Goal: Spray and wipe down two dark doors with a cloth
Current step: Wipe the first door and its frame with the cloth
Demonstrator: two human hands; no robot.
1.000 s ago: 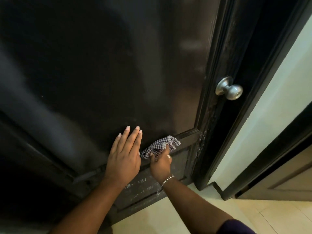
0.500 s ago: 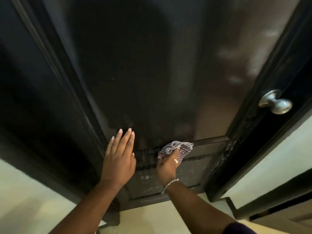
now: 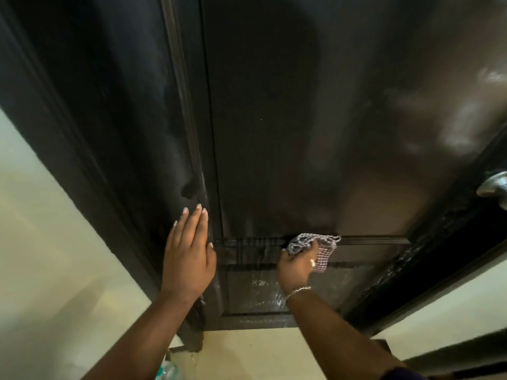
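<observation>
A dark glossy door (image 3: 288, 119) fills most of the view. My left hand (image 3: 189, 256) lies flat with straight fingers on the door's left stile. My right hand (image 3: 297, 266) grips a small checked cloth (image 3: 318, 248) and presses it against the horizontal moulding above the door's lower panel. That lower panel (image 3: 255, 294) shows wet streaks. No spray bottle is in either hand.
A silver round door knob (image 3: 493, 187) sticks out at the right edge. The dark door frame (image 3: 68, 160) runs down the left beside a pale wall (image 3: 41, 256). Cream floor tiles (image 3: 247, 355) lie below. A clear plastic bottle (image 3: 166, 373) stands on the floor at the bottom left.
The view has swung left, so the knob slid to the right edge and the left frame and wall came in. My left hand shifted onto the left stile; the cloth stays on the moulding.
</observation>
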